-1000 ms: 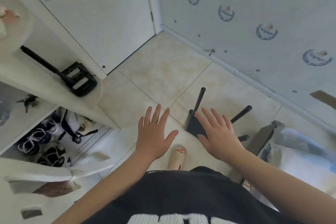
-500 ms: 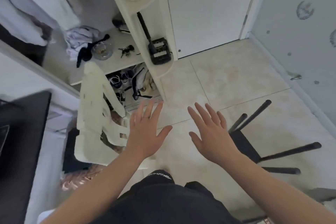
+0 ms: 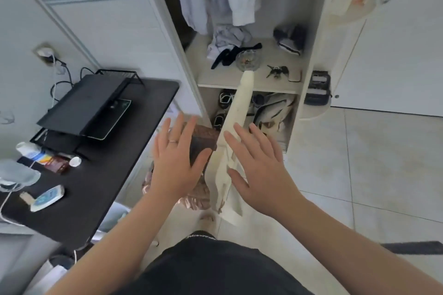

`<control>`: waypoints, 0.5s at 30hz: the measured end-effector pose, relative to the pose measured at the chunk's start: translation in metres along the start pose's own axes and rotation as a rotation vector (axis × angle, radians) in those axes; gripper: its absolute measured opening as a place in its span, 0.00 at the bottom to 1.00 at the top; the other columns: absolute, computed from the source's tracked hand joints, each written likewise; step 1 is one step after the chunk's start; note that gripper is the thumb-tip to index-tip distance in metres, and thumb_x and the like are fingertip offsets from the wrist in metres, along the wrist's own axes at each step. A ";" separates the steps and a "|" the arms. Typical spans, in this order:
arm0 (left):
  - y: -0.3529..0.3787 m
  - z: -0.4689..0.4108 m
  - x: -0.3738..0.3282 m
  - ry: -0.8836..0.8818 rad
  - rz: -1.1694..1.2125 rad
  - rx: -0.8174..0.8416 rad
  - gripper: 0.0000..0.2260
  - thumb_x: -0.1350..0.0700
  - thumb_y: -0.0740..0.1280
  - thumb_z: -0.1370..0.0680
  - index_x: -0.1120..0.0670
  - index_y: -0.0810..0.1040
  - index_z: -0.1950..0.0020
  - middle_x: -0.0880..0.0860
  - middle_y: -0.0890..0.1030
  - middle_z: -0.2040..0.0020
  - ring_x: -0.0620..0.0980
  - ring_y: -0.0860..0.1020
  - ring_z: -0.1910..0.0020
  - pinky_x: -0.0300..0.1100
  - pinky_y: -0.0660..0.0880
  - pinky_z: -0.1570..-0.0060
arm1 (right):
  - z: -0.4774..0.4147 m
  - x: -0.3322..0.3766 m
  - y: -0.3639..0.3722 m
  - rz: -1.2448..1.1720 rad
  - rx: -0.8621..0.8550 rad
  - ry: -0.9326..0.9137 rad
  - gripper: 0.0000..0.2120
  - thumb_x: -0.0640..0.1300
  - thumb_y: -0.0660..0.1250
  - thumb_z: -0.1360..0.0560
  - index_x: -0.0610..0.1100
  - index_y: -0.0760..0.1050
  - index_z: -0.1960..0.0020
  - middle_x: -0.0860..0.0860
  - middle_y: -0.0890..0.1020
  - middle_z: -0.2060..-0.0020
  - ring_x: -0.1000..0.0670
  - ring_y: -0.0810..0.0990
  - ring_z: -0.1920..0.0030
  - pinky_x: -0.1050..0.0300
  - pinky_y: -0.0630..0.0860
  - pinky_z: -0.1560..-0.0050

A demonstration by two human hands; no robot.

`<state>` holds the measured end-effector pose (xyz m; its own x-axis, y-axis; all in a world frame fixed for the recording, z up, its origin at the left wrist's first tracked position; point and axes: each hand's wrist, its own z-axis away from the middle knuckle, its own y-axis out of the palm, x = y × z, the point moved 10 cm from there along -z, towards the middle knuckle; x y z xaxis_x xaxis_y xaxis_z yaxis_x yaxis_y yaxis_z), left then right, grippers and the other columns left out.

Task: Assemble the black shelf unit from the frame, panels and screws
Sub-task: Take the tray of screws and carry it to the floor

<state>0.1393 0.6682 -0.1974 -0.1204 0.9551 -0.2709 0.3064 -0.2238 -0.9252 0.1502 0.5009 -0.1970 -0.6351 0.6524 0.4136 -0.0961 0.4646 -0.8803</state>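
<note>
Hovering with fingers straight and spread, the left hand (image 3: 176, 165) and right hand (image 3: 259, 170) grasp nothing, in front of the cream plastic chair (image 3: 239, 103). Left of the chair, a black wire-framed rack (image 3: 117, 71) carries a flat matte panel (image 3: 84, 100), tilted, on the smooth black desk (image 3: 100, 187).

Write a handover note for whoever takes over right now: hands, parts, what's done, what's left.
Left hand: open, fingers spread, holding nothing.
Right hand: open, holding nothing, in front of a cream plastic piece.
Parts: no screws or loose panels recognisable in this view. A black wire rack with a dark slab on it stands on the black desk; cannot tell if it belongs to the job.
Done: nothing visibly assembled.
Left: likely the whole build; find the parts first.
</note>
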 end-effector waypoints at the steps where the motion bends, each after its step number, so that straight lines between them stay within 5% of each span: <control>1: -0.001 -0.001 0.021 -0.035 0.000 0.000 0.33 0.36 0.53 0.22 0.48 0.60 0.20 0.51 0.57 0.18 0.59 0.51 0.19 0.64 0.53 0.25 | -0.012 0.012 0.009 0.007 0.023 -0.027 0.31 0.52 0.62 0.19 0.50 0.56 0.19 0.49 0.56 0.19 0.42 0.50 0.19 0.36 0.51 0.22; 8: 0.042 -0.033 0.162 -0.143 0.025 0.085 0.30 0.38 0.56 0.19 0.49 0.59 0.19 0.51 0.55 0.18 0.58 0.50 0.19 0.63 0.51 0.24 | -0.099 0.071 0.075 0.017 0.058 -0.054 0.31 0.52 0.60 0.20 0.49 0.57 0.19 0.49 0.59 0.20 0.43 0.53 0.19 0.40 0.50 0.22; 15: 0.148 -0.066 0.274 -0.062 0.045 0.449 0.33 0.36 0.56 0.19 0.46 0.51 0.18 0.49 0.51 0.17 0.52 0.45 0.19 0.57 0.50 0.22 | -0.180 0.081 0.183 -0.070 0.145 0.177 0.32 0.52 0.61 0.19 0.52 0.53 0.18 0.52 0.55 0.19 0.47 0.49 0.19 0.48 0.48 0.22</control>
<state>0.2138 0.9095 -0.3911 -0.1768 0.9320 -0.3165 -0.1254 -0.3403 -0.9319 0.2191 0.7465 -0.2824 -0.4797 0.7225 0.4978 -0.2522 0.4299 -0.8669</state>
